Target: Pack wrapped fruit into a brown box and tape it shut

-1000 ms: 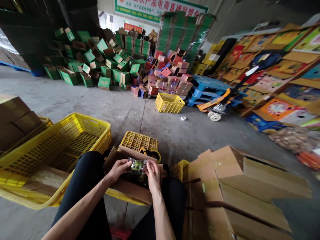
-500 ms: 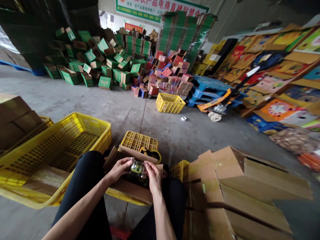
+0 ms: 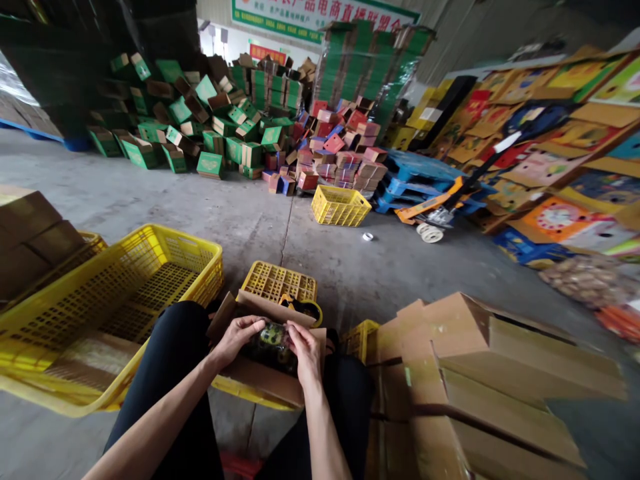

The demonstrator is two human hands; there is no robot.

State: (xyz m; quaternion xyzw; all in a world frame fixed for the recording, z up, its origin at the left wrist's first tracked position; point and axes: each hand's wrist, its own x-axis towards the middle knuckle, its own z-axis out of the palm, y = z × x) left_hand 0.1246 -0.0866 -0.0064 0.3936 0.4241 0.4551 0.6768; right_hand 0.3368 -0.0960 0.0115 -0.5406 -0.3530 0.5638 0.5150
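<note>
Between my two hands is a small clear plastic pack with something green and dark inside; its exact contents are too small to make out. My left hand pinches its left end, and my right hand pinches its right end. Both are held over an open cardboard box between my knees. Dark items lie inside the box, partly hidden by my hands. Underneath it is an upturned yellow plastic crate, where a tape dispenser lies just beyond the box.
To my left stands a large yellow crate with a flat piece of cardboard in it. Cardboard boxes are stacked close on my right. Farther off are a yellow crate, a pallet jack, blue pallets and heaped green boxes.
The plastic pack has tilted slightly and shows less glare, with its green contents clearer. My fingers have shifted a little; both hands still grip its ends.
</note>
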